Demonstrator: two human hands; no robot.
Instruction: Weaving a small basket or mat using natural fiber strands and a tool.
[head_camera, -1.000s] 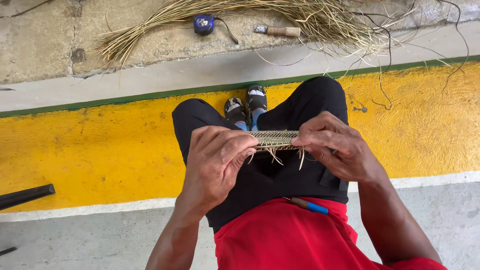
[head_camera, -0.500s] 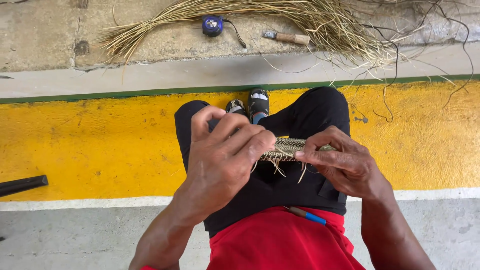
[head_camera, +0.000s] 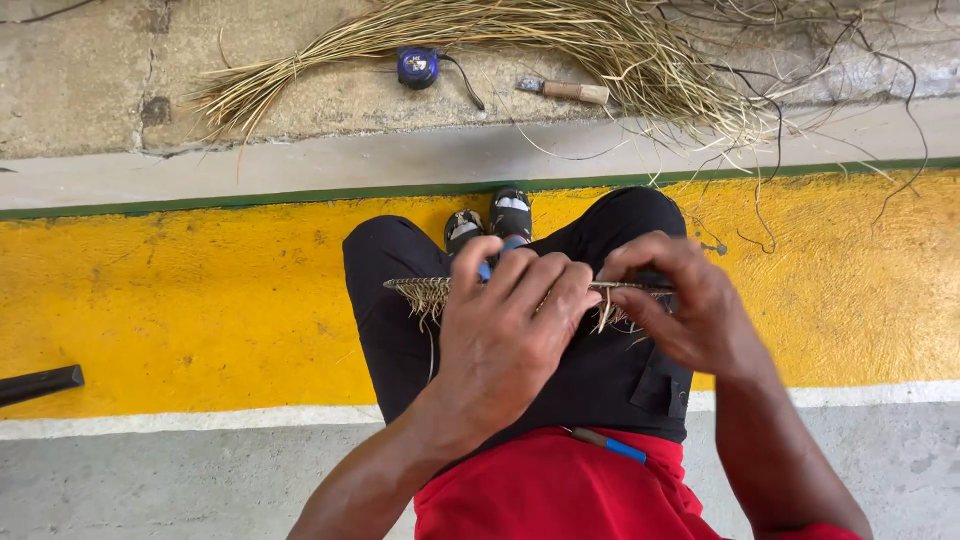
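View from above of a seated person working a narrow woven strip (head_camera: 420, 290) of dry straw held level across the lap, above the black trousers (head_camera: 400, 300). The left hand (head_camera: 505, 335) lies over the middle of the strip, fingers curled and pressed together around it, thumb raised toward the shoes. The right hand (head_camera: 690, 310) pinches the strip's right end between thumb and fingertips. Loose straw ends hang from the strip's lower edge, and its left end juts free beyond the left hand.

Two shoes (head_camera: 490, 222), dark with pale tops, show between the knees, resting on a yellow painted band (head_camera: 180, 300) of the floor; a green line and a white line border the band. A red shirt (head_camera: 560, 495) fills the lower edge, with a blue pen (head_camera: 612, 446) at the waist.

Farther off, on bare concrete, lies a long bundle of straw (head_camera: 480, 35). Just beside it are a round blue tape measure (head_camera: 418, 66) and a knife with a wooden handle (head_camera: 565, 91). A dark bar (head_camera: 40, 384) enters from the left edge.
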